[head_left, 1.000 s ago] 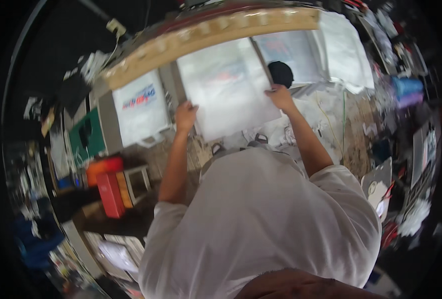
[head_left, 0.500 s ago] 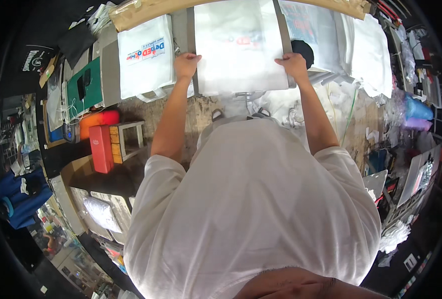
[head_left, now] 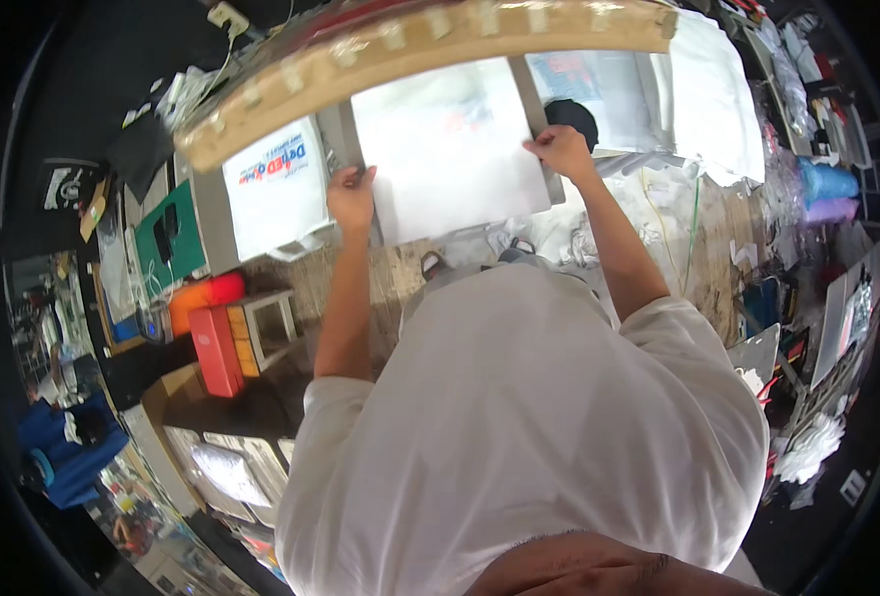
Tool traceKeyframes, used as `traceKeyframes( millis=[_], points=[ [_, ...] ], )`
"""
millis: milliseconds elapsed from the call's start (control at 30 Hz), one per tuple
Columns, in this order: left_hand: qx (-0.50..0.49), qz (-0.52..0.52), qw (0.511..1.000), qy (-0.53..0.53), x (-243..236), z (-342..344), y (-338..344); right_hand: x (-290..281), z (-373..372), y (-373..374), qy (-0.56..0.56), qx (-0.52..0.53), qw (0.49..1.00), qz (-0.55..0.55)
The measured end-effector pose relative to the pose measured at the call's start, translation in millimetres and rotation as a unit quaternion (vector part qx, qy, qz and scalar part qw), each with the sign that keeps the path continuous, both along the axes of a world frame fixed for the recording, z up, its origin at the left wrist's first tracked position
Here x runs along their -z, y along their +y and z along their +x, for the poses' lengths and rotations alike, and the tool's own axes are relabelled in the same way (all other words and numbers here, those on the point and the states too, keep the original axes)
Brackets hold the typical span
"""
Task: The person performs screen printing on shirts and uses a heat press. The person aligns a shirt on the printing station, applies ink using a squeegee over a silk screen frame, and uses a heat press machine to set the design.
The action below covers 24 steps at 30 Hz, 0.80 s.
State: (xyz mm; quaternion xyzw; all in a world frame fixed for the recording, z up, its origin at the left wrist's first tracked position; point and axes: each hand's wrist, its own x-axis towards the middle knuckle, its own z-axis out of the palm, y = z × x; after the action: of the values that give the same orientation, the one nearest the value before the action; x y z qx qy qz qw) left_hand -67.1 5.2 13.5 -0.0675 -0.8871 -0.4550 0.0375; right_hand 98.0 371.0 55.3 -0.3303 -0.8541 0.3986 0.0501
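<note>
A white, slightly see-through sheet (head_left: 450, 164) lies in front of me, a faint blue and red print showing through its upper part. My left hand (head_left: 352, 202) is at its left edge, thumb and fingers pinched together there. On the right edge, my right hand (head_left: 564, 152) pinches the sheet between thumb and fingers. To the left lies a stack of white cloth bags (head_left: 273, 209) with blue and red lettering. Just beyond my right hand sits a round black object (head_left: 572, 123), partly covered by that hand.
A brown taped bar (head_left: 410, 45) crosses above the work. White fabric pieces (head_left: 713, 109) lie at the right. A phone (head_left: 166, 233) rests on a green mat (head_left: 184, 260). At the left stand a red box (head_left: 216, 353) and a small stool (head_left: 269, 328). White material (head_left: 649, 214) covers the floor ahead.
The view has tilted, so the taped bar and sheet appear lower in the picture. My left hand sits lower than the right now; both stay at the sheet's edges.
</note>
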Motion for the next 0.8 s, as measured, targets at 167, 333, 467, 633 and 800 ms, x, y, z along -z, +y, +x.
traceKeyframes(
  millis=[167,333,467,633,800],
  points=[
    [0.233,-0.15,0.948,0.154,-61,64,63,41,-1,105,0.042,0.092,0.994,0.031],
    [0.311,-0.273,0.909,0.049,-59,115,106,94,-31,172,-0.029,0.142,0.985,0.098],
    [0.315,-0.297,0.901,0.01,-51,119,111,135,-47,186,-0.065,0.215,0.969,0.103],
    [0.307,-0.313,0.898,-0.024,-55,123,107,131,-76,172,-0.146,0.264,0.952,0.053],
    [0.33,-0.283,0.901,0.015,-50,112,114,176,-66,218,-0.083,0.29,0.947,0.111]
  ],
)
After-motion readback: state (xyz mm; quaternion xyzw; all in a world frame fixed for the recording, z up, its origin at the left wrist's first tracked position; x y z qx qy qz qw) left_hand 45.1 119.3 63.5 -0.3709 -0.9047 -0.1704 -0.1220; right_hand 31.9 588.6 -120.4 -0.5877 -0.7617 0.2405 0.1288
